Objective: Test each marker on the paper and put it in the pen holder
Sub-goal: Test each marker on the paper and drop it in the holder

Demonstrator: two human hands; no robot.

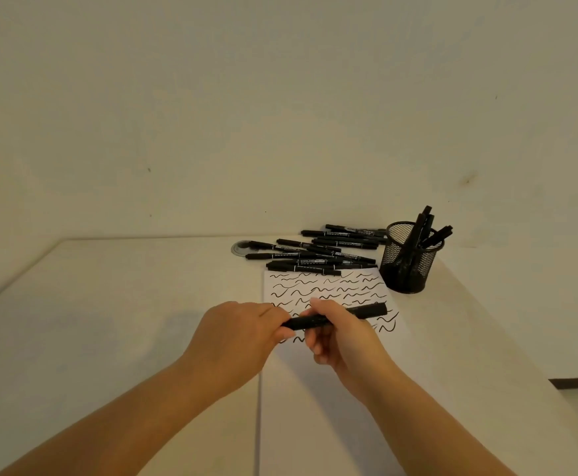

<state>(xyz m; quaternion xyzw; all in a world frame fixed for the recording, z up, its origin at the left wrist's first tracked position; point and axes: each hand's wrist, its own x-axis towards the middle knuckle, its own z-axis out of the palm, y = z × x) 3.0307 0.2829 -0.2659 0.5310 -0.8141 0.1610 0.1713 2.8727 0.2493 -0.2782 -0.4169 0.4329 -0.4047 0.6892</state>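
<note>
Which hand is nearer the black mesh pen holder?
Right. The right hand grips the black marker over the paper, below-left of the black mesh pen holder; the left hand grips the marker's other end, farther left.

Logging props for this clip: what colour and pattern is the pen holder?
Black wire mesh; the pen holder shows best in the head view, the only one.

A pale table (109,304) stands against a plain cream wall (246,97).
</note>
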